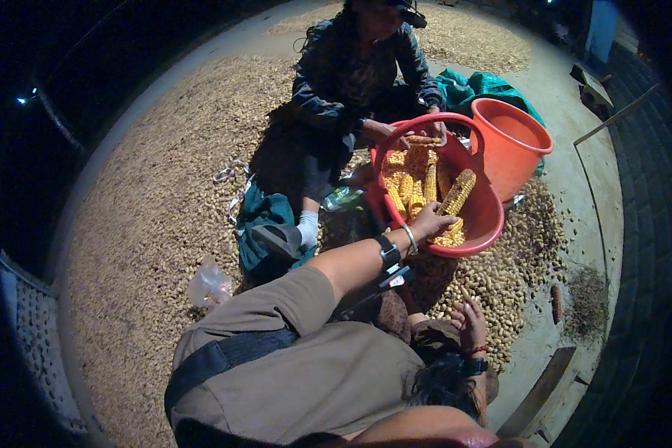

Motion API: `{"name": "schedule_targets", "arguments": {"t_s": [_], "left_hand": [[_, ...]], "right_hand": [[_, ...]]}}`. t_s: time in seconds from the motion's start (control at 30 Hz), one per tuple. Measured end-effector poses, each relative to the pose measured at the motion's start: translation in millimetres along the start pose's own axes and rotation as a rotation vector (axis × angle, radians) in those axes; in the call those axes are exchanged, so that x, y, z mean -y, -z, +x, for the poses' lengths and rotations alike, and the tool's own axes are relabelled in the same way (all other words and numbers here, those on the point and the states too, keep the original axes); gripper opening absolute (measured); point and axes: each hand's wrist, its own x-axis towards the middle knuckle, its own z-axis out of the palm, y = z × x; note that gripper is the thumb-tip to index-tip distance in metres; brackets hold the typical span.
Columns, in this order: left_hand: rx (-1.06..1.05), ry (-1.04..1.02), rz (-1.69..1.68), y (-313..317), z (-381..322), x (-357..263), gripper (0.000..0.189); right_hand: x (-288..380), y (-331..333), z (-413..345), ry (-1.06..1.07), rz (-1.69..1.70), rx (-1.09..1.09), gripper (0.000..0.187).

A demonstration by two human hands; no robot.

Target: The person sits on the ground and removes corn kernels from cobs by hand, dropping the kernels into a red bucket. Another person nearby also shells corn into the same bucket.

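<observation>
My left hand (432,222) reaches into a red plastic basket (490,232) with a raised handle, its fingers closed on the lower end of a partly shelled corn cob (459,191). Several yellow corn cobs (430,182) and loose corn kernels (451,241) lie in the basket. My right hand (470,322) is below and to the right of the basket, palm up over the peanuts, fingers apart and holding nothing. Across from me, a seated co-worker (353,73) holds another corn cob (423,139) in both hands above the basket's far side.
An orange bucket (509,145) stands against the basket's right side, before a green sack (495,87). Peanuts in shells (162,196) cover much of the ground. A plastic bag (210,284) lies left; a bare cob (556,304) and wooden piece (537,392) lie right.
</observation>
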Motion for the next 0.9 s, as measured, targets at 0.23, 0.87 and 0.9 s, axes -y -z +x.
{"name": "schedule_targets", "arguments": {"t_s": [0.23,0.87,0.9], "left_hand": [[0.075,-0.438,0.289,-35,-68,-17,0.056],[0.151,0.35,1.137,165,-171,-61,0.028],[0.273,0.52,1.199,200,-196,-57,0.025]], "right_hand": [[41,-32,22,0.195,0.175,0.269,0.063],[16,1,45,0.268,0.646,-0.177,0.02],[13,-2,46,0.26,0.632,-0.177,0.02]]}}
